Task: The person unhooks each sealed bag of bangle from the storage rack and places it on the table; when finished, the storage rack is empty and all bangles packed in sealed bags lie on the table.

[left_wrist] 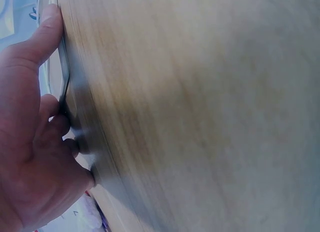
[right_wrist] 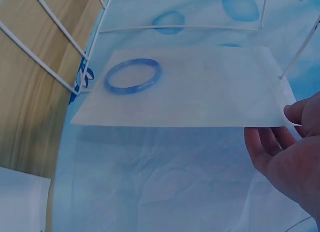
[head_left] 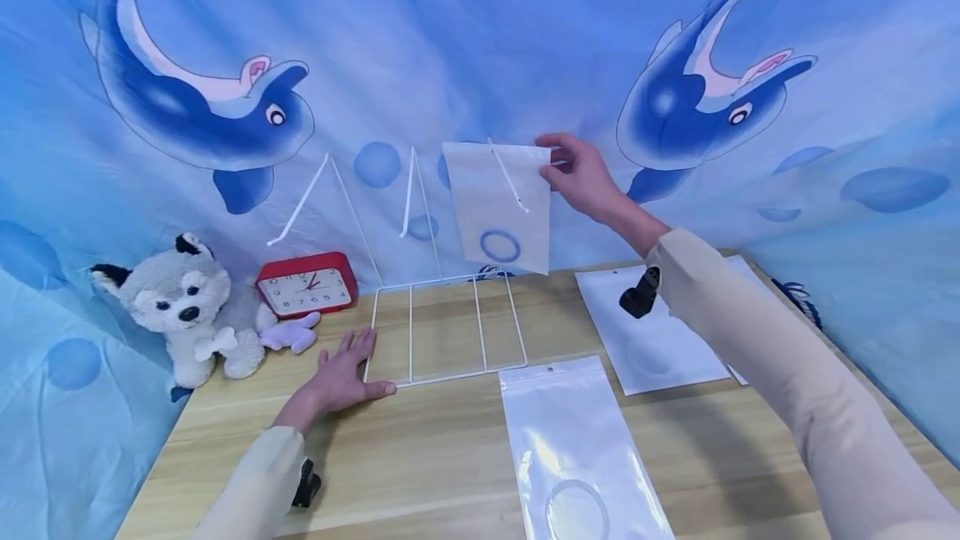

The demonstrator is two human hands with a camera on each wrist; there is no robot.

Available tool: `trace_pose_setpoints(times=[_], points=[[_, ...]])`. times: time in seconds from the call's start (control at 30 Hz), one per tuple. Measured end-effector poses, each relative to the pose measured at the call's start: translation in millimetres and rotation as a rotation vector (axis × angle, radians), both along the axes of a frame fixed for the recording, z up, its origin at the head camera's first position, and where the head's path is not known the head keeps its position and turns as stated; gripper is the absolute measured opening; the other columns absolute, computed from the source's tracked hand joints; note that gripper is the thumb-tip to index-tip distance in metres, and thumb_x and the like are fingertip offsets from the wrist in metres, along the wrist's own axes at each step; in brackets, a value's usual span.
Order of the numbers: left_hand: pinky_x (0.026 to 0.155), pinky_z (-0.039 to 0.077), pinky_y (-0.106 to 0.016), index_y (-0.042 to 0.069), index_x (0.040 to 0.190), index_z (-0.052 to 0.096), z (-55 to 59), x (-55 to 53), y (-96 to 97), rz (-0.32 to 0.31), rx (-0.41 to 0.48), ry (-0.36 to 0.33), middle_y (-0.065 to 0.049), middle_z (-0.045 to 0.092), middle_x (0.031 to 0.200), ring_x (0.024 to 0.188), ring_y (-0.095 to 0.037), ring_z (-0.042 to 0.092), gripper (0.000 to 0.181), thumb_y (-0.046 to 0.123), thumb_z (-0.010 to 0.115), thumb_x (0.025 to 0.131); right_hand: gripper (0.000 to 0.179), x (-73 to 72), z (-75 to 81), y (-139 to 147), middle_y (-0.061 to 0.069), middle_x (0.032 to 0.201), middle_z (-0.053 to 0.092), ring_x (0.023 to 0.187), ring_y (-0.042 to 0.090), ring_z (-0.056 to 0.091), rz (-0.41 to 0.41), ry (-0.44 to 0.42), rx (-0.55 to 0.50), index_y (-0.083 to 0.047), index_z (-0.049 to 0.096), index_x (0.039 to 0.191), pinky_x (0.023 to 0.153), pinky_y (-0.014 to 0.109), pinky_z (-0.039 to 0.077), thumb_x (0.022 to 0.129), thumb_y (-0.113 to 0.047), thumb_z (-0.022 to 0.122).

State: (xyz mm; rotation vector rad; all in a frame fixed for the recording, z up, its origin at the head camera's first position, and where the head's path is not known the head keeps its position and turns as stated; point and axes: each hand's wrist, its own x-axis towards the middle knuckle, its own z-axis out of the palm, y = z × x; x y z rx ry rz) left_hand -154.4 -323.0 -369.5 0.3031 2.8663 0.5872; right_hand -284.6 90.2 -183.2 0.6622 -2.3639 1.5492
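Observation:
A white wire rack [head_left: 411,332] lies with its base on the table and three prongs rising at the back. On its right-hand prong hangs a white zip bag [head_left: 480,190], with a blue bangle [head_left: 500,246] showing through near the bottom. My right hand [head_left: 581,177] pinches the bag's upper right corner, thumb in front and fingers behind, as the right wrist view shows. At the rack's front left corner, my left hand [head_left: 341,377] is spread, its thumb along the front wire and fingertips by the side wire.
A glossy bag [head_left: 573,432] with a pale bangle lies in front of the rack. More white bags [head_left: 660,340] lie at the right. Left of the rack are a red clock [head_left: 307,283], a plush husky [head_left: 187,307] and a small purple toy [head_left: 291,332]. A dolphin-print cloth [head_left: 465,40] hangs behind.

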Motion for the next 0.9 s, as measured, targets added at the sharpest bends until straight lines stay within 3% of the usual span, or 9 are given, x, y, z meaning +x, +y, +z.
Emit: trace_pose_setpoints(times=[0.27,0.43,0.63,0.77,0.9], points=[[0.107,-0.004,-0.075,-0.004,0.157,0.017,-0.6,-3.8,0.1,-0.006,0.008,-0.011,-0.026,0.016,0.162,0.147,-0.05,0.001,0.115,0.06,0.074,0.081,0.034,-3.2,3.4,-8.6,0.018,0.108,0.065,0.086,0.03,0.061,-0.049,0.072,0.049,-0.003,0.063,0.131,0.065,0.026,0.047,0.1,0.001,0.05],[0.106,-0.003,-0.076,-0.005,0.156,0.018,-1.3,-4.2,-1.1,-0.007,0.004,0.004,-0.027,0.017,0.161,0.146,-0.051,0.002,0.114,0.059,0.074,0.081,0.034,-2.5,1.6,-8.2,0.017,0.105,0.066,0.076,0.029,0.057,-0.038,0.069,0.045,-0.005,0.064,0.13,0.055,0.023,0.041,0.101,0.001,0.047],[0.107,-0.003,-0.075,-0.004,0.157,0.019,0.2,-5.5,2.1,-0.006,0.006,0.004,-0.026,0.018,0.161,0.147,-0.051,0.002,0.114,0.06,0.074,0.081,0.033,12.3,5.5,3.1,0.015,0.109,0.066,0.069,0.026,0.054,-0.012,0.059,0.059,-0.005,0.064,0.129,0.05,0.024,0.039,0.101,0.0,0.046],[0.107,-0.003,-0.075,-0.003,0.157,0.018,-2.0,-1.8,1.9,-0.007,-0.003,-0.012,-0.026,0.017,0.161,0.147,-0.051,0.002,0.114,0.061,0.074,0.081,0.033,26.0,5.0,10.2,0.016,0.102,0.066,0.058,0.023,0.046,0.033,0.058,0.076,-0.004,0.065,0.128,0.047,0.025,0.034,0.101,0.0,0.047],[0.106,-0.002,-0.076,-0.005,0.156,0.019,-1.3,2.0,0.5,0.0,-0.003,0.005,-0.027,0.019,0.16,0.146,-0.051,0.003,0.114,0.059,0.075,0.08,0.033,39.3,6.3,16.5,0.016,0.1,0.068,0.058,0.021,0.047,0.082,0.056,0.07,-0.004,0.064,0.129,0.048,0.025,0.036,0.1,-0.001,0.048]])
